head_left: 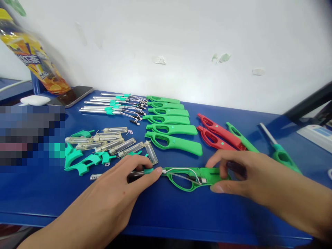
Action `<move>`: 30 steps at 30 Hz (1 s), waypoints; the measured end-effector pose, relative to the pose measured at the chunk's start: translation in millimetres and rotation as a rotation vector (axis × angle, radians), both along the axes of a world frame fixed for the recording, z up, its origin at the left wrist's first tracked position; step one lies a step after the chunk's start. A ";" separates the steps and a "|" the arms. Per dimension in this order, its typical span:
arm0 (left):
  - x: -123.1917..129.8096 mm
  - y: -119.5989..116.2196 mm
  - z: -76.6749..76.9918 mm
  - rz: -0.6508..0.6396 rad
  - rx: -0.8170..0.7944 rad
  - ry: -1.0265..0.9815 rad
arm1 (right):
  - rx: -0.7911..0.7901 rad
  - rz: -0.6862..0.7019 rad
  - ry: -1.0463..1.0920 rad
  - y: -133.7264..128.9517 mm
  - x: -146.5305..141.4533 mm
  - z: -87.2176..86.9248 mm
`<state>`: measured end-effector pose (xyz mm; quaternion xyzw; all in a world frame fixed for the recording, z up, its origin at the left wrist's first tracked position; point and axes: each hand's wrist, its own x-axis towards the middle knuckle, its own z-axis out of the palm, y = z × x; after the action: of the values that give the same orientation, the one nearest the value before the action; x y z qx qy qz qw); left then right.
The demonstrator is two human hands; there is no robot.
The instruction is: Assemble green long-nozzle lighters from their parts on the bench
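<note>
An open green lighter shell half (209, 175) lies on the blue table with its inside facing up. In it are a thin white wire (185, 169) and a small black-and-white igniter part (201, 180). My left hand (116, 190) pinches the metal lighter tube (95, 176) where it meets the shell's narrow end; most of the tube is hidden beneath that hand. My right hand (243, 173) grips the wide handle end between thumb and fingers. Left of the shell, clear fuel tanks (122, 146) and teal trigger pieces (84, 164) lie in a loose pile.
Several green shells (176, 143) are lined up behind, beside metal tubes with wires (103, 110). Red shells (220, 129) and a green lighter with its tube (282, 155) lie at right. A phone (75, 96) and drink bottle (38, 58) stand back left, by the wall.
</note>
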<state>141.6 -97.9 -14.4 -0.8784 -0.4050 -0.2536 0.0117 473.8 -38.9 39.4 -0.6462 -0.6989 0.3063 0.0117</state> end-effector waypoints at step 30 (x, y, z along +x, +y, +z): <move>5.4 3.6 2.1 -0.032 0.069 0.141 | 0.087 -0.003 0.094 -3.3 7.3 -20.3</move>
<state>147.0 -94.2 -12.3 -0.8996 -0.3799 -0.2050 0.0665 481.1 -42.2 19.1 -0.6312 -0.7091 0.3056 0.0731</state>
